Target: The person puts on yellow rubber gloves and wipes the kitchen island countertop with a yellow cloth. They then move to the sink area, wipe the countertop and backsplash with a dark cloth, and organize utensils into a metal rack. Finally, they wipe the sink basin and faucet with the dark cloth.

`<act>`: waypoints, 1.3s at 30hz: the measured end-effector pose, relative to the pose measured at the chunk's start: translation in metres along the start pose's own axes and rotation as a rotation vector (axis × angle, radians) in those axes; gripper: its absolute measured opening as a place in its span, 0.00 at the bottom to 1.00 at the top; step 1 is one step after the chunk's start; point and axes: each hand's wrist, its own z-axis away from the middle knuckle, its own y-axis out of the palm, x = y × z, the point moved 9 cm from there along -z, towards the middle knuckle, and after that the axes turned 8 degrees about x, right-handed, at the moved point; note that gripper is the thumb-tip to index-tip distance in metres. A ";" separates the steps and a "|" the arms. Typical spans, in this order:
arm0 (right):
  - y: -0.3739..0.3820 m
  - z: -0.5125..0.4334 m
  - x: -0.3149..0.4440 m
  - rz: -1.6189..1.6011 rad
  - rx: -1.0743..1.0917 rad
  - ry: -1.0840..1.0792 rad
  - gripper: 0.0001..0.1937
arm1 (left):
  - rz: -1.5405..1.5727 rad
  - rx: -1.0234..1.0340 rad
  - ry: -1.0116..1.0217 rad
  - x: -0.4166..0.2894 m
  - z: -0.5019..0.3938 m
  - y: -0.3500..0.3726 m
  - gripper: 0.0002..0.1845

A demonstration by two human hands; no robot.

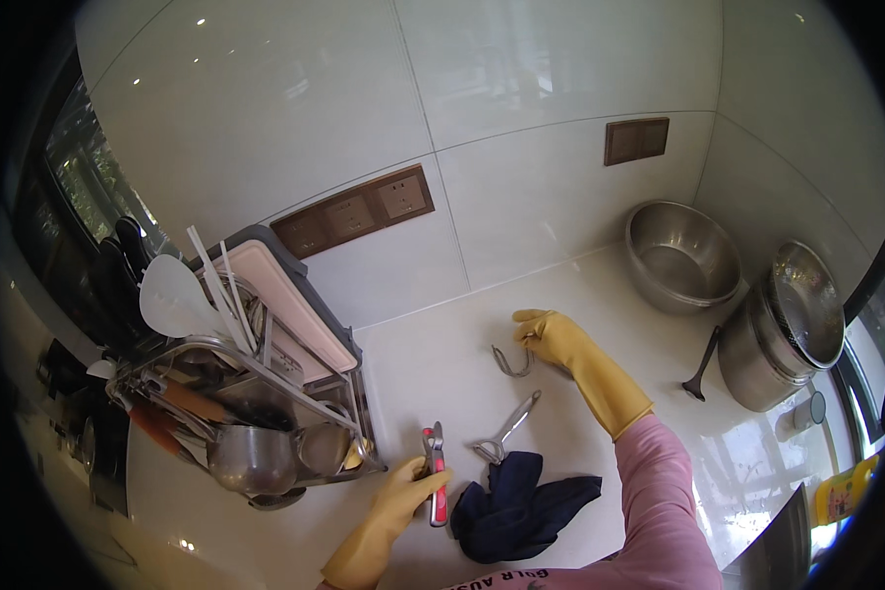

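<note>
Both my hands wear yellow rubber gloves. My left hand (405, 490) grips a hand-held kitchen tool (437, 479) with a red-and-grey handle and a metal head pointing away from me; its exact kind is unclear. Farther off, my right hand (549, 335) is low over the counter with its fingers curled. A bent metal wire piece (512, 365) meets its fingertips, and part of that piece may be hidden under the glove. Between my hands lies a metal Y-shaped peeler (509, 428). Its head is next to a crumpled dark blue cloth (520, 509).
A metal rack (265, 369) on the left holds utensils, pots and a pink cutting board (287, 302). Steel bowls (678, 258), a steel pot (756, 361) with a strainer (807, 302), a black utensil (703, 365) and a yellow bottle (844, 490) stand or lie on the right.
</note>
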 end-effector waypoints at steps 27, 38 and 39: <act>0.041 0.111 0.235 0.015 -0.003 -0.214 0.07 | 0.121 -0.079 0.244 -0.076 0.058 0.016 0.26; 0.095 0.141 0.267 -0.588 0.327 -0.010 0.20 | 0.056 -0.135 0.304 -0.036 0.138 -0.040 0.18; 0.099 0.141 0.269 -0.582 0.307 -0.015 0.20 | 0.046 -0.091 0.306 -0.035 0.144 -0.043 0.17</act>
